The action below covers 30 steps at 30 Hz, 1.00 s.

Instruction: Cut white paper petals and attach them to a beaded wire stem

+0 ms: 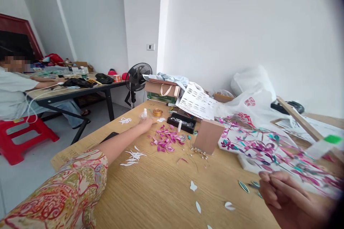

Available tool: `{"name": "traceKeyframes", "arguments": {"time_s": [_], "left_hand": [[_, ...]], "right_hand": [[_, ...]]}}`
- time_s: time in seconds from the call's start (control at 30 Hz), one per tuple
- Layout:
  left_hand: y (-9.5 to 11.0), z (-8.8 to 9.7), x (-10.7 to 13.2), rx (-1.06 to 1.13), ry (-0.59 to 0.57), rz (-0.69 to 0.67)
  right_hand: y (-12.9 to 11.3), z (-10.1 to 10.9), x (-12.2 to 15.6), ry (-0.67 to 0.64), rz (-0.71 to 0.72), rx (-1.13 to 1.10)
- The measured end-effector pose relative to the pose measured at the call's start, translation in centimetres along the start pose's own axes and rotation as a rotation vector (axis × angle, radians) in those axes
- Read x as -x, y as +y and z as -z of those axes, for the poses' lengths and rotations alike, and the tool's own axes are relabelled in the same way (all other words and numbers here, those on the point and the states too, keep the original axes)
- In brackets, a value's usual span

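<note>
My left arm in a patterned sleeve stretches across the wooden table (161,186). My left hand (145,124) is at the far side, at a small white-capped bottle (144,113), its fingers hidden behind the hand. Beside it sit a gold wire spool (157,112) and a pile of pink petals (164,139). My right hand (288,200) rests near the front right with fingers curled loosely together; nothing shows in it. Green leaf shapes (244,186) and white petal cut-outs (193,186) lie by it.
A black tray (181,123), a brown card box (208,136), printed sheets (197,103), a flower-branch panel (268,150) and plastic bags (249,89) crowd the table's back and right. A fan (138,77) stands behind. A seated person (13,89) works at another table (67,93) on the left, with a red stool (18,136).
</note>
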<state>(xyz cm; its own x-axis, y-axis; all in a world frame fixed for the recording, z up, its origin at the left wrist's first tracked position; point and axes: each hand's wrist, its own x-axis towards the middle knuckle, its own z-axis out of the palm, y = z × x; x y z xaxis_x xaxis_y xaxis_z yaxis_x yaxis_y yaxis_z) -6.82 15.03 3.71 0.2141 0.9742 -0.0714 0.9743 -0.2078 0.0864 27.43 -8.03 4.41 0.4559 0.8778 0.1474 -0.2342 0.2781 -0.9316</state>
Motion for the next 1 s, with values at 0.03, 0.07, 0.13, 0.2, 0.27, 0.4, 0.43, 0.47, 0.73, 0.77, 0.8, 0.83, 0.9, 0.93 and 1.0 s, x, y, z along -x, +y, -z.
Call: {"name": "traceKeyframes", "arguments": {"time_s": [0.03,0.07,0.13,0.2,0.27,0.4,0.43,0.47,0.73,0.77,0.8,0.83,0.9,0.93,1.0], "left_hand": [[0.2,0.1,0.2,-0.006,-0.002,-0.007],[0.5,0.4,0.6,-0.007,-0.002,-0.018],[1.2,1.1,1.5,0.009,0.005,-0.057],[2.3,2.2,2.8,0.05,0.033,-0.126],[4.2,3.4,4.7,0.119,0.065,-0.226],[9.2,5.0,9.6,0.462,0.043,-0.512],[10.6,5.1,10.9,0.626,-0.019,-0.585],[11.9,5.2,12.0,0.761,-0.081,-0.64],[18.0,4.3,15.4,1.107,-0.192,-0.811],[18.2,4.2,15.2,1.095,-0.169,-0.81],[18.4,4.1,15.1,1.072,-0.137,-0.809],[18.6,4.0,14.9,1.04,-0.102,-0.809],[18.8,3.7,14.6,0.976,-0.042,-0.813],[19.0,3.5,14.5,0.957,-0.03,-0.818],[19.2,3.1,14.3,0.947,-0.035,-0.831]], "right_hand": [[-0.5,-0.5,0.3,0.001,-0.067,-0.035],[-0.9,-0.8,0.5,-0.007,-0.117,-0.051],[-1.2,-1.2,0.8,-0.023,-0.147,-0.074],[-1.2,-1.4,1.0,-0.059,-0.121,-0.07],[-1.1,-1.7,1.2,-0.098,-0.094,-0.064],[-1.2,-2.8,2.0,-0.167,-0.041,-0.037],[-1.3,-3.0,2.2,-0.187,-0.019,-0.018],[-1.3,-3.2,2.4,-0.202,0.009,0.006],[-1.3,-4.6,3.4,-0.209,0.164,0.159],[-1.2,-4.7,3.5,-0.206,0.168,0.166],[-1.1,-4.8,3.5,-0.202,0.173,0.173],[-0.9,-4.9,3.6,-0.198,0.176,0.183],[-0.4,-5.0,3.5,-0.202,0.18,0.2],[-0.2,-4.9,3.5,-0.212,0.179,0.208],[0.3,-5.0,3.4,-0.233,0.177,0.223]]}}
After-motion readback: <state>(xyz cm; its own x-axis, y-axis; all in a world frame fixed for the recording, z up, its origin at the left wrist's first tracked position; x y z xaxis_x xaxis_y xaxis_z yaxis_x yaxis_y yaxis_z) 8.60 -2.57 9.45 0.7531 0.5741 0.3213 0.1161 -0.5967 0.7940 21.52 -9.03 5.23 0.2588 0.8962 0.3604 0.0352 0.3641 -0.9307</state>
